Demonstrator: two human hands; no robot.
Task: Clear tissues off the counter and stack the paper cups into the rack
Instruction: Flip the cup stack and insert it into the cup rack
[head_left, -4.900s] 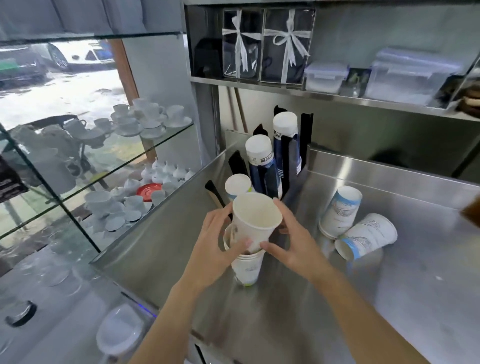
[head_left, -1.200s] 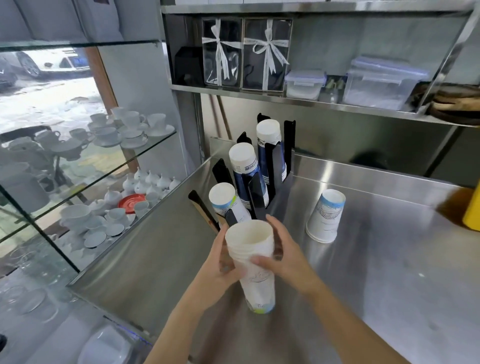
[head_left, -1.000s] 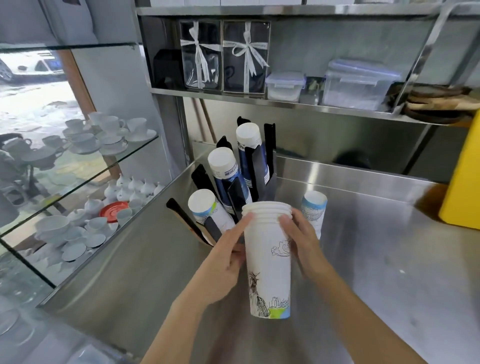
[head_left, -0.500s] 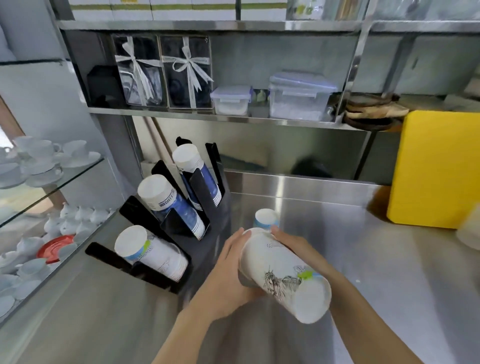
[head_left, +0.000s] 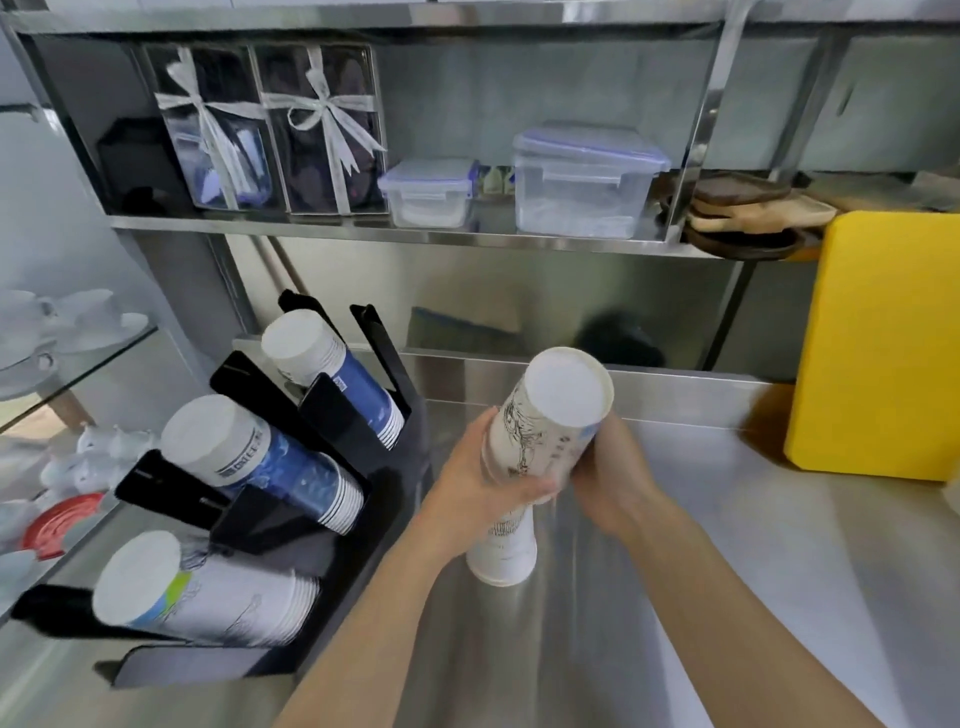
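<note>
Gripping the inverted white paper cup stack (head_left: 540, 431), both hands (head_left: 488, 483) (head_left: 613, 473) likely cap the far upside-down cup (head_left: 501, 551).

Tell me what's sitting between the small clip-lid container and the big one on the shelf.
In the head view, a few small pale items sit between the small container and the large container; too blurred to identify.

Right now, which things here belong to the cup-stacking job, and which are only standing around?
Part of the job:
- cup stack held in left hand and right hand
- upside-down cup on the counter
- black rack

Just lying about:
- yellow board
- plastic containers
- ribboned boxes
</note>
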